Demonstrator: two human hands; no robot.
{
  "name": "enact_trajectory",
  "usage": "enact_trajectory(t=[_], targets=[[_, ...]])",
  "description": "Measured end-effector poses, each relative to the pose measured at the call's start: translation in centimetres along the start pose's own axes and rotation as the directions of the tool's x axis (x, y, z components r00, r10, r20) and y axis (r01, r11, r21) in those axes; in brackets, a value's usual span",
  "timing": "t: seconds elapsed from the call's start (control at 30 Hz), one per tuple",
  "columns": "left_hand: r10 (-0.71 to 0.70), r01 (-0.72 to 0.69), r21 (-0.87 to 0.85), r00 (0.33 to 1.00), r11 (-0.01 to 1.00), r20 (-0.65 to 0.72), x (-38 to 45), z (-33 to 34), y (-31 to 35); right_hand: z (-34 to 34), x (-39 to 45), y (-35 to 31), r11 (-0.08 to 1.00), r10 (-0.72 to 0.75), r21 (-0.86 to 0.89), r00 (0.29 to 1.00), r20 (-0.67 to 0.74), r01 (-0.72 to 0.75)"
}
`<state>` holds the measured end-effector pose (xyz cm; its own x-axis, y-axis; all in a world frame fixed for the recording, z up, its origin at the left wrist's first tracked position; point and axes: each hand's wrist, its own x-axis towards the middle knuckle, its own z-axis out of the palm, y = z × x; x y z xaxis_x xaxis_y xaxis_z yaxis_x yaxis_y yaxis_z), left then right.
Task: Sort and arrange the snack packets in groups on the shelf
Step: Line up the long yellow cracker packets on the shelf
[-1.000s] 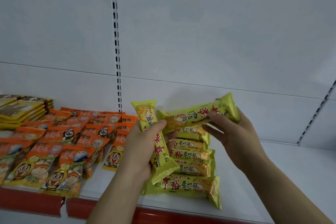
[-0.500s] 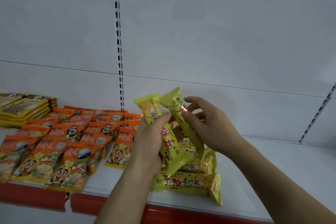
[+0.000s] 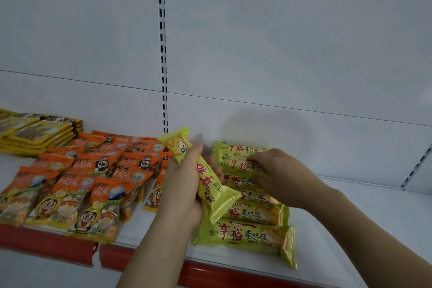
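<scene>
My left hand (image 3: 181, 190) grips one long yellow-green snack packet (image 3: 205, 176), held upright and tilted above the shelf (image 3: 350, 229). To its right, several identical yellow-green packets (image 3: 245, 236) lie flat in a row running from the front edge toward the back wall. My right hand (image 3: 278, 176) reaches over that row, its fingers pressing a packet (image 3: 240, 163) down near the back of it. Whether the fingers pinch that packet or only rest on it I cannot tell.
Orange cartoon snack packets (image 3: 77, 184) cover the shelf to the left in several overlapping rows. A stack of flat yellow packets (image 3: 35, 134) sits at the far left rear. A red price strip (image 3: 46, 245) lines the front edge. Bare white shelf extends to the right.
My right hand carried its packet from beside my left hand down onto the back of the row. My left hand kept its packet and barely moved.
</scene>
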<state>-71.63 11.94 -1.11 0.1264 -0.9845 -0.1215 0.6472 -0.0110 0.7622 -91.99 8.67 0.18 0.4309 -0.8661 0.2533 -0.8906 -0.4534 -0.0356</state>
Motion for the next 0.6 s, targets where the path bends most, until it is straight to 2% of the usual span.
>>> enact_trajectory(t=[0.13,0.23,0.37,0.43,0.5,0.57,0.6], targets=[[-0.056,0.056,-0.025,0.998,0.998,-0.013,-0.1,-0.4,-0.4,2.6,0.3,0.4,0.993,-0.112,-0.027,0.993,-0.020,0.112],[-0.097,0.095,-0.099,0.995,0.991,-0.009,0.0,-0.4,-0.7,3.7,0.3,0.9,0.990,-0.134,-0.060,0.987,-0.092,0.128],[-0.066,0.065,-0.145,0.998,0.987,-0.003,0.0,0.2,-1.1,4.2,0.0,1.0,0.992,-0.104,-0.085,0.985,-0.135,0.093],[-0.032,0.035,-0.185,0.999,0.982,0.019,-0.1,0.8,-1.3,3.2,-0.4,0.4,0.996,-0.032,0.072,0.968,-0.248,0.051],[-0.008,0.017,-0.213,0.999,0.977,0.041,0.1,1.2,-1.5,1.1,-1.0,-0.7,0.930,0.134,0.368,0.933,-0.333,-0.002],[0.001,0.012,-0.185,0.998,0.983,0.069,0.1,1.6,-2.0,-0.7,-1.7,-2.1,0.832,0.206,0.553,0.942,-0.265,-0.026],[0.002,0.013,-0.171,0.996,0.985,0.089,0.2,1.9,-2.3,-1.2,-2.1,-2.8,0.830,0.181,0.557,0.956,-0.232,-0.022]])
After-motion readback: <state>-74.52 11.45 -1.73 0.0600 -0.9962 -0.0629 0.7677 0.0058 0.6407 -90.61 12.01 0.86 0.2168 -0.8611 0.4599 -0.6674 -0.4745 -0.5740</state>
